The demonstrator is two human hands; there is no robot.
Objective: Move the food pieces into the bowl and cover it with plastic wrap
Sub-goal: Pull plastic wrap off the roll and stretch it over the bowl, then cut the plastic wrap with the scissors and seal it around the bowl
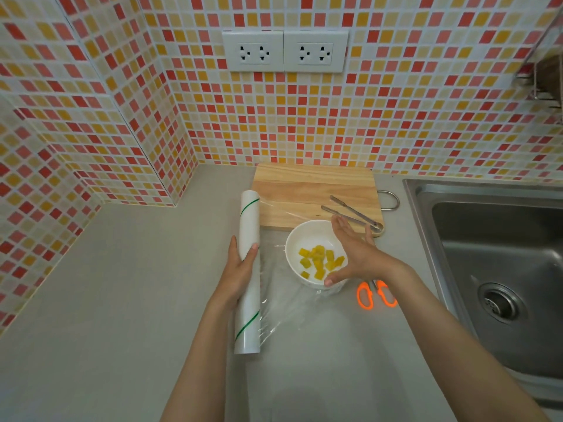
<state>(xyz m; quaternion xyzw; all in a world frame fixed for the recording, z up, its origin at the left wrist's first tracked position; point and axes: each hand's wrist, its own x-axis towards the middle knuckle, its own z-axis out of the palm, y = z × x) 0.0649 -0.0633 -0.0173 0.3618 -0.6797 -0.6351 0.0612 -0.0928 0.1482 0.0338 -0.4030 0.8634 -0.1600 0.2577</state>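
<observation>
My left hand [240,269] grips the roll [249,269], fingers curled around it, just left of the bowl [316,254]. My right hand [356,254], fingers spread flat, presses film [283,303] over the bowl's right rim. The yellow pieces [320,261] are already inside. The film is stretched across but uncut; the scissors [376,293] lie near the bowl, to its right.

I see the bowl [316,254] just before the cutting board [313,190], food pieces [320,261] in it. The roll [249,269] lies to its left, scissors [376,293] to its right, tongs [353,214] on the board.
</observation>
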